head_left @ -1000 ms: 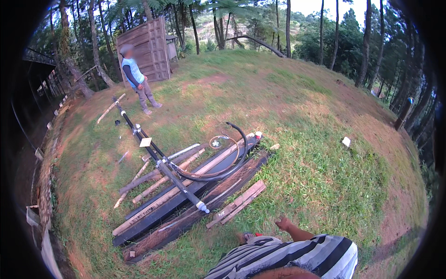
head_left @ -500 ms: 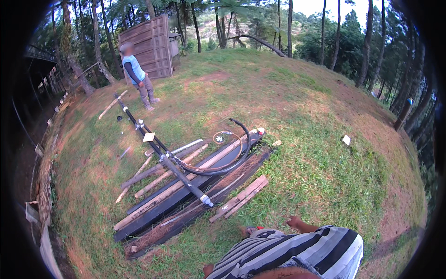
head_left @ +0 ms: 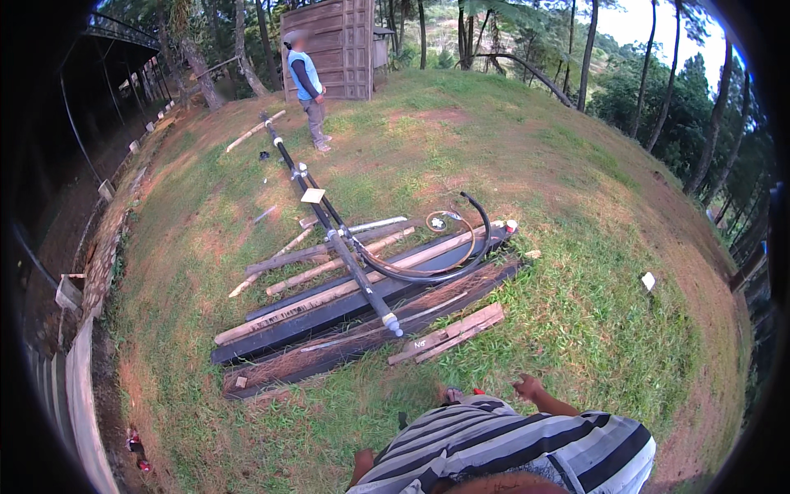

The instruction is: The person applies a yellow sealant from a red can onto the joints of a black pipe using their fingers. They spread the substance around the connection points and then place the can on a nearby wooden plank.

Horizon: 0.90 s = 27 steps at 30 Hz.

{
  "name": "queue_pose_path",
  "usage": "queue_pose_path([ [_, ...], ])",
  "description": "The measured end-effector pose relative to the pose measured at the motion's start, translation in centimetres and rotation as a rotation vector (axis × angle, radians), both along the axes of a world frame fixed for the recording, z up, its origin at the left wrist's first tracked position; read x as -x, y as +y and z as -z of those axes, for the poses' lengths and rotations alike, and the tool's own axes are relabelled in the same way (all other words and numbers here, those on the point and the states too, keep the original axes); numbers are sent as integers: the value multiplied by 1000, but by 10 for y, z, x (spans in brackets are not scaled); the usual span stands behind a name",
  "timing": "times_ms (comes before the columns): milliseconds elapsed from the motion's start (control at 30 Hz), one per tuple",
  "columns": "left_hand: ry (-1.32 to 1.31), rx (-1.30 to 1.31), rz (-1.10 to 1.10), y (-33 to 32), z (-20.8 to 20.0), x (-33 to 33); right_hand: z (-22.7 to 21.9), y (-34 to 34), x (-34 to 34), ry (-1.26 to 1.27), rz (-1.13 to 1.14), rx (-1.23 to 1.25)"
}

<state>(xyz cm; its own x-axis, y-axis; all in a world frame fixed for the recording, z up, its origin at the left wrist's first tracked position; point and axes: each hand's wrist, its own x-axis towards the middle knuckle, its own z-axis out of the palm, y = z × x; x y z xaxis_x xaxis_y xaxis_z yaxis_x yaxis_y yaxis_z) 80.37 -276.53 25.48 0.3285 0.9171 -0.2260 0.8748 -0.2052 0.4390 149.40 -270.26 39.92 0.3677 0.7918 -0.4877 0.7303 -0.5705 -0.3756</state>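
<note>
On grass slope, at wearer's feet: right hand (head_left: 527, 385), forward of striped shirt (head_left: 527, 449), wrist bent, fingers loosely half-curled, palm down, gripping nothing; touching nothing; nearest to short wooden planks (head_left: 448, 333), apart from them, with grass between.

Left hand: out of view; only a sliver of arm at lower edge, state not to be told.

Changed over the last second: right hand shifted slightly rightward and a little higher, from beside shirt hem to just ahead of it; timber pile now higher and more central in view; more of shirt showing; judged a turn of head and body rather than a reach, nothing yet picked up or touched.

Pile beyond planks, lying diagonally:
- long dark boards (head_left: 329, 325), side by side on grass;
- pale wooden poles (head_left: 329, 267), across upper side of boards;
- black pipe (head_left: 350, 263) with white fittings, running up-slope over the pile;
- curved black hose (head_left: 473, 247), looped at right end of boards;
- white card (head_left: 313, 195), resting on pipe.

Farther off: second person (head_left: 309, 90) standing near far end of pipe; wooden shed (head_left: 329, 45) behind.
</note>
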Motion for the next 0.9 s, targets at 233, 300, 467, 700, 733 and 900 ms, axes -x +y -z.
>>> queue_pose_path([
  [233, 22, 85, -37, 5, -25, -10, -14, 2, 2, -84, -48, -6],
  [300, 55, 77, 9, 1, -13, -18, -11, -3, 2, -26, 26, 6],
  [467, 58, -52, 130, -16, 15, -13, -17, -10, 5, -77, -13, 60],
  [700, 261, 151, 77, -7, 20, -18, 6, -64, -9, -86, 47, -15],
  [733, 227, 134, 64, -15, 19, -11, 8, -61, -5, -101, 37, 8],
  [900, 149, 100, 97, -6, 18, 4, 15, -67, -5, 36, 164, 103],
])
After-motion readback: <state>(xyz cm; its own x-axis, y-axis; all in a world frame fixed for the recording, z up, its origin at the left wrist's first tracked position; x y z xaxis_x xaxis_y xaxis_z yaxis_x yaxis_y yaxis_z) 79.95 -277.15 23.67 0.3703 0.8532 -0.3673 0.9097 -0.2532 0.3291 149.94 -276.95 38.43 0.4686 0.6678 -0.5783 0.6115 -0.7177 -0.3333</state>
